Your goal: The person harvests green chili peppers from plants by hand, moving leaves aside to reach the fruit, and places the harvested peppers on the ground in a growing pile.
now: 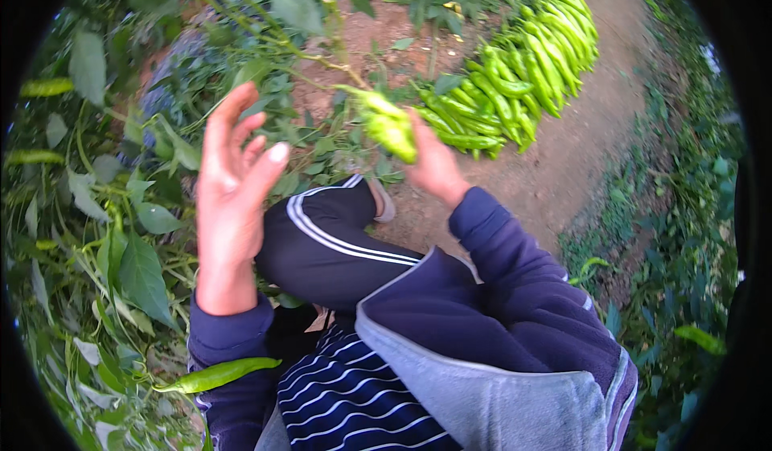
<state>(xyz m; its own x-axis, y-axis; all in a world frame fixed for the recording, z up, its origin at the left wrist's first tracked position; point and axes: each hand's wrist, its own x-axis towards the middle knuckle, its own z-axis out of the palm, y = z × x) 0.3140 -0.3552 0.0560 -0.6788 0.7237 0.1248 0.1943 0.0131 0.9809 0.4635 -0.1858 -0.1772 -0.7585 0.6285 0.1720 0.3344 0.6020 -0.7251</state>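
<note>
My right hand is closed around a small bunch of green chili peppers, blurred, held over the ground near a thin plant stem. Raised among the leaves, my left hand has its fingers apart and slightly curled, with nothing in it. Just right of the held peppers, a long pile of picked green peppers lies on the soil, running up toward the top right. One more green pepper hangs from a plant beside my left sleeve.
Leafy pepper plants crowd the left side, with a few peppers hanging at the far left. A bare dirt path runs along the right of my bent knee. Beyond it grows another green row.
</note>
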